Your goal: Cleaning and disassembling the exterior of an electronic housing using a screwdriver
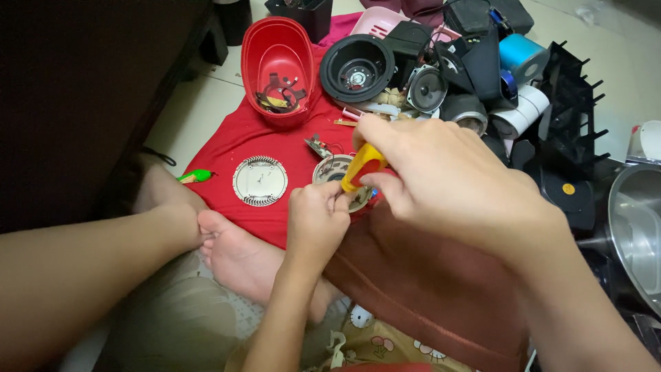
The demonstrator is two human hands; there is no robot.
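The right hand [441,172] grips a screwdriver with a yellow and red handle [363,167], fingers closed around it, the tool angled down toward a round metal part [335,169]. The left hand [317,220] pinches the near edge of that part, fingers narrow, steadying it on the red cloth [241,141] spread on the floor. A round silver slotted disc [259,180] lies just left of the part. Behind it stand a red oval shell [278,69] holding loose pieces and a black round housing [357,67].
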